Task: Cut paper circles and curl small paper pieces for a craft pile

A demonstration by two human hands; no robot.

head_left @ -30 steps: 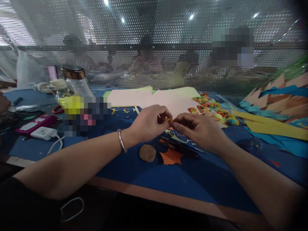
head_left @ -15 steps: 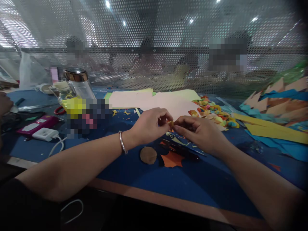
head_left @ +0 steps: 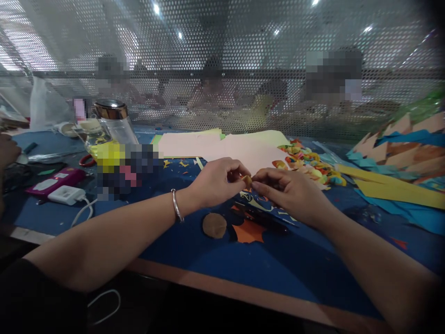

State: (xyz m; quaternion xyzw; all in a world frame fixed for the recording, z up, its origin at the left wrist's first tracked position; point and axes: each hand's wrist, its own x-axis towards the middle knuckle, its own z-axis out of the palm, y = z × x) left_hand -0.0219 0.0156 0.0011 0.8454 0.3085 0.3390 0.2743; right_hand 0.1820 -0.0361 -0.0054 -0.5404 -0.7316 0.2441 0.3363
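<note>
My left hand [head_left: 219,183] is closed in a pinch on a small tan-brown piece of paper [head_left: 247,181]. From the other side, my right hand [head_left: 290,191] grips the same piece between thumb and fingertips. The piece looks curled; its exact shape is partly hidden by my fingers. Below it on the blue table lie a round brown paper disc [head_left: 214,225] and an orange paper scrap [head_left: 248,231] with curved cut-outs along its edge. Under my hands is a dark blue sheet [head_left: 181,168] scattered with yellow paper offcuts.
Pale pink paper sheets [head_left: 239,150] lie behind my hands. A heap of colourful small paper pieces [head_left: 309,162] sits to their right, with yellow strips [head_left: 399,188] further right. On the left stand bottles [head_left: 120,127] and a magenta power bank [head_left: 57,182]. Perforated metal screens the back.
The small brown piece has turned slightly between my fingertips and shows more of its surface. Both hands stay in nearly the same place.
</note>
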